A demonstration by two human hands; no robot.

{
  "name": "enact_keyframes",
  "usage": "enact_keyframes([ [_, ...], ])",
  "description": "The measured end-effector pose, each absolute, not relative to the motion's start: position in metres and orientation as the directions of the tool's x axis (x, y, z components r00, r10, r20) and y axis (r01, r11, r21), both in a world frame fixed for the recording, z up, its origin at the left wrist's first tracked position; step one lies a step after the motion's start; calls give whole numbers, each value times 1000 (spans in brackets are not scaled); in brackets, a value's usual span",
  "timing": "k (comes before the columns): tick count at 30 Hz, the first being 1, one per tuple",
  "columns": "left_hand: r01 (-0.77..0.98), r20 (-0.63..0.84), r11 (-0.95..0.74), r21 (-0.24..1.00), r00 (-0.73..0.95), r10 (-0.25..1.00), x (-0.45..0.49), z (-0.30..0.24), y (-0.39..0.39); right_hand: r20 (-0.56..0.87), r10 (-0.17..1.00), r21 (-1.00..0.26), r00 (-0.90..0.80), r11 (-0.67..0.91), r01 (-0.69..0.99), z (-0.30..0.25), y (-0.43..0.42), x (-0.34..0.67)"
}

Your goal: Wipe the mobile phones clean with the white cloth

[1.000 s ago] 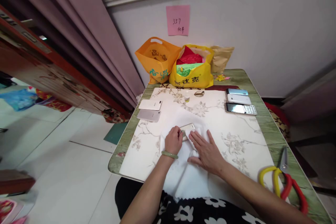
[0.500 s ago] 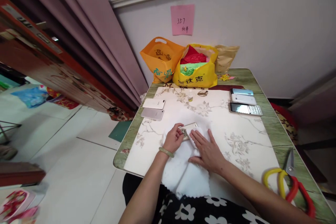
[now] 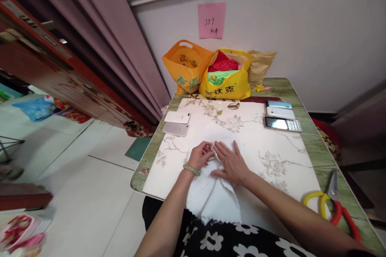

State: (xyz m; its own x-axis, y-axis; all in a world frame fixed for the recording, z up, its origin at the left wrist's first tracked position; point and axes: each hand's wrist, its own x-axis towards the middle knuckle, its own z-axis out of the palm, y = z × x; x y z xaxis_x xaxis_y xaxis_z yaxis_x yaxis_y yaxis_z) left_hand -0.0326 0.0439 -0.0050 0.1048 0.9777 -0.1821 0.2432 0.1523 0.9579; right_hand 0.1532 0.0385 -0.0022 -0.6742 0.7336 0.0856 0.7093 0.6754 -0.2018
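Observation:
A white cloth (image 3: 215, 204) with a scalloped edge lies in front of me, partly hanging over the table's near side. On it my left hand (image 3: 201, 156), a green bangle at the wrist, has its curled fingers closed on the edge of a mobile phone (image 3: 210, 148). Most of the phone is hidden by my hands and the cloth; only a small part near my left fingertips shows. My right hand (image 3: 231, 165) lies flat with fingers stretched out, pressing the cloth over the phone.
Two phones (image 3: 175, 129) lie to the left, several more (image 3: 280, 123) at the right. A small bottle (image 3: 219, 109) and glasses (image 3: 233, 106) are ahead. An orange bag (image 3: 188, 66) and a yellow bag (image 3: 226, 90) stand behind. Open scissors (image 3: 333, 186) lie at the right edge.
My right hand has slid slightly left and forward, closer to my left fingers. The phone's camera end, visible earlier, is now mostly covered.

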Motion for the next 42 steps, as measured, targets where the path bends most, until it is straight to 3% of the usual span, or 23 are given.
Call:
enact_keyframes([
  [12, 332, -153, 103, 938, 130, 980, -34, -1, 41, 98, 721, -215, -686, 689, 693, -5, 34, 155],
  [20, 480, -72, 63, 875, 1, 997, -30, 5, 33, 82, 778, -184, -622, 626, 758, -5, 40, 153],
  [26, 784, 114, -20, 620, -64, 991, -44, 3, -4, 100, 836, -134, -540, 549, 825, -12, 34, 173],
  [29, 831, 88, 18, 557, -80, 993, -60, 5, -19, 111, 841, -123, -529, 540, 833, -15, 36, 171],
  [33, 922, 11, -41, 386, 39, 999, -85, 21, -31, 130, 844, -113, -520, 533, 838, -19, 35, 170],
  [36, 981, -95, 28, 190, -10, 995, -105, 40, -41, 130, 845, -113, -519, 533, 839, -21, 33, 171],
  [39, 980, -94, 199, -19, -200, 975, -122, 57, -50, 127, 842, -121, -525, 538, 834, -22, 32, 172],
  [41, 951, 2, 303, -58, -304, 953, -124, 62, -48, 121, 840, -134, -529, 542, 830, -22, 33, 173],
  [42, 950, 51, 313, -4, -312, 949, -120, 61, -45, 115, 841, -144, -529, 541, 829, -21, 34, 173],
])
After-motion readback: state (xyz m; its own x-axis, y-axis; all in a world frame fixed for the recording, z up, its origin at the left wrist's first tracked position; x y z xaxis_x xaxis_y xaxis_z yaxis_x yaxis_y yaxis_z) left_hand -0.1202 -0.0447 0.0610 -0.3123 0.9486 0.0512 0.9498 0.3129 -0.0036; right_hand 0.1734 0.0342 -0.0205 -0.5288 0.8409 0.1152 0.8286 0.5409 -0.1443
